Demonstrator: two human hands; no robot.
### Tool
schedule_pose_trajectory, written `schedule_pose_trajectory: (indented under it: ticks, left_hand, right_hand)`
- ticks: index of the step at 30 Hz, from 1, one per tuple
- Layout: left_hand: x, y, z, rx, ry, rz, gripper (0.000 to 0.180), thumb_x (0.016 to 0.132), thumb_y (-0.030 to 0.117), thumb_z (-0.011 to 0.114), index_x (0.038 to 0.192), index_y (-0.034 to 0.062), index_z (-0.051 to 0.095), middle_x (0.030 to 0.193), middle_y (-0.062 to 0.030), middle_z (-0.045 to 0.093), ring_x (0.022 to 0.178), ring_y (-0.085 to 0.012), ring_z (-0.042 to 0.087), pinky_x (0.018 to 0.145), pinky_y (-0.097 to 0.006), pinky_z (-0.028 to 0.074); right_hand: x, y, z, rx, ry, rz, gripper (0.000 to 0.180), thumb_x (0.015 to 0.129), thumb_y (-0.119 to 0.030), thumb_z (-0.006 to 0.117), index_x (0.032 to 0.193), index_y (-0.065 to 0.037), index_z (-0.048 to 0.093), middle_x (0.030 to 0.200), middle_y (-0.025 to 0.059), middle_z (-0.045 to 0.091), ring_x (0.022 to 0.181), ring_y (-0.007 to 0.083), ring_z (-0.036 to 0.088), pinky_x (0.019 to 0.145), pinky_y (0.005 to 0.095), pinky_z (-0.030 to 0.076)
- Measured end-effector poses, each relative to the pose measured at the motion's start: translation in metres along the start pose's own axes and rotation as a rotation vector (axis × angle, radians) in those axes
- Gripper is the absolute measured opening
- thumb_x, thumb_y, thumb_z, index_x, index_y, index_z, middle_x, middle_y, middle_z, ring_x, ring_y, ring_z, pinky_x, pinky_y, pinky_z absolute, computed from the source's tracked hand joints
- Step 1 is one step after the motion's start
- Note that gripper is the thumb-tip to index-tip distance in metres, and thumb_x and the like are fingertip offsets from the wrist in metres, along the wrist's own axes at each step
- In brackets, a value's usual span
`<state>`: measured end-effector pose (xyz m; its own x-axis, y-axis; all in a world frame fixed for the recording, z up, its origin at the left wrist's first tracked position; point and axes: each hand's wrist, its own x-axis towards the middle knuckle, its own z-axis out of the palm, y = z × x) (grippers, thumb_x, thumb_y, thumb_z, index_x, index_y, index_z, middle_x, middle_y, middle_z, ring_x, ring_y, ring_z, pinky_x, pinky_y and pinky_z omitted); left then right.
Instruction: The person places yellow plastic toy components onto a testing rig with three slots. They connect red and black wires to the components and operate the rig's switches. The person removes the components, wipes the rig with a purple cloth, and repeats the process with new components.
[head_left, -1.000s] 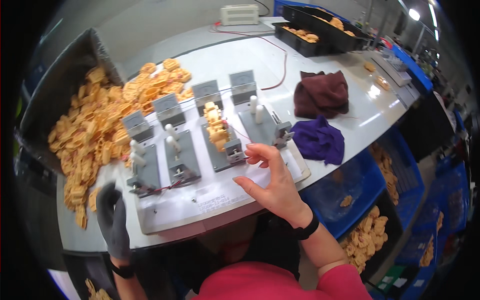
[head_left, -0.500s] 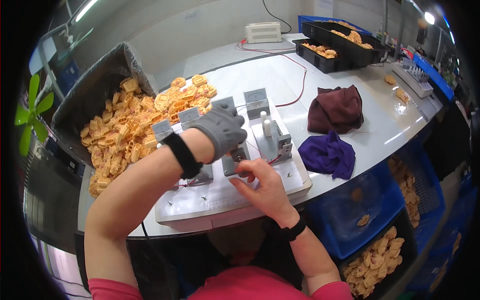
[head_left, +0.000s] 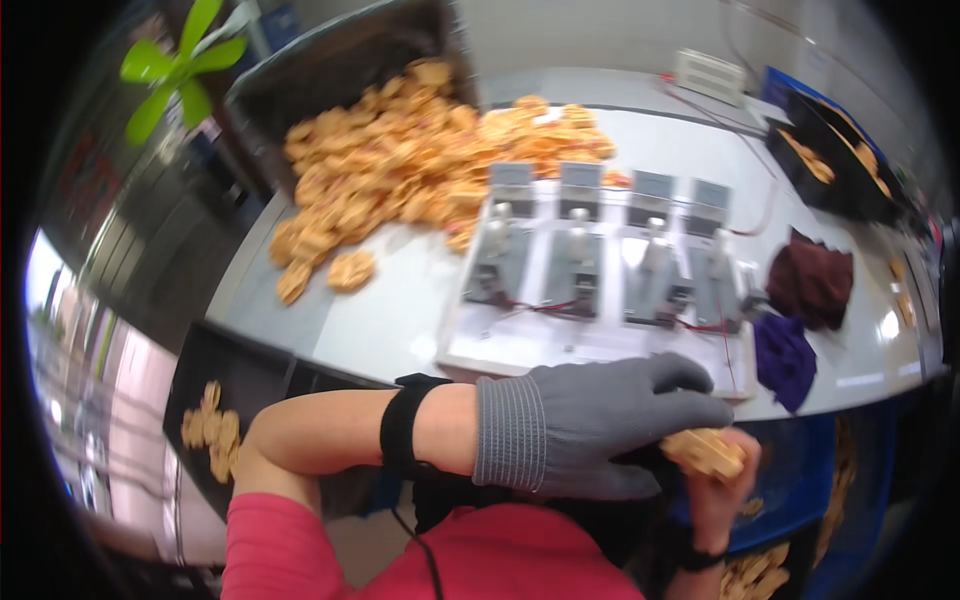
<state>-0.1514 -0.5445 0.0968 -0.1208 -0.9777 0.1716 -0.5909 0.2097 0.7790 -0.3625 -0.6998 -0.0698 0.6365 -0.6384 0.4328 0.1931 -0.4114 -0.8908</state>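
Observation:
In front of my body, my left hand [head_left: 610, 425] wears a grey knitted glove, with its thumb and fingers spread apart. My bare right hand [head_left: 722, 492] grips a yellow-orange moulded plastic part [head_left: 705, 452] close to the gloved fingertips. Whether the glove touches the part I cannot tell. Just beyond my hands stands a white test fixture [head_left: 500, 345] with a row of several grey stations, each with a grey meter-like block [head_left: 652, 195] behind it and red wires in front.
A dark lined bin [head_left: 345, 60] spills a heap of similar parts [head_left: 400, 170] onto the white table [head_left: 385, 310]. Purple cloth [head_left: 783, 360] and brown cloth [head_left: 812, 280] lie right of the fixture. Black trays [head_left: 800, 150], a blue crate [head_left: 775, 530] and a green-bladed fan [head_left: 180, 75] surround the table.
Both hands have left the fixture and come back toward my body. My right hand now holds a plastic part. The view has swung left and is slightly blurred.

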Motion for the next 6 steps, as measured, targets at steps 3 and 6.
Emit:
schedule_pose_trajectory:
  ticks: [3, 6]
  left_hand:
    - [-0.059, -0.011, -0.019, 0.080, 0.095, -0.198, 0.046, 0.087, 0.017, 0.072, 0.130, 0.0077, 0.057, 0.125, -0.0150, 0.058, 0.114, -0.0306, 0.058, 0.098, -0.038, 0.048]
    - [-0.129, -0.058, -0.042, 0.279, 0.398, -0.380, 0.040, 0.090, 0.023, 0.071, 0.127, 0.0101, 0.062, 0.120, -0.0102, 0.064, 0.112, -0.0254, 0.061, 0.095, -0.036, 0.049]
  right_hand:
    - [-0.047, 0.023, -0.069, -0.012, 0.112, 0.335, 0.052, 0.092, -0.007, 0.065, 0.139, -0.002, 0.044, 0.118, 0.0098, 0.061, 0.096, 0.0184, 0.064, 0.076, 0.0253, 0.053]
    - [-0.103, 0.078, -0.162, 0.058, 0.229, 0.563, 0.060, 0.092, -0.006, 0.063, 0.147, -0.006, 0.039, 0.131, 0.0117, 0.059, 0.109, 0.0204, 0.063, 0.084, 0.0264, 0.054]
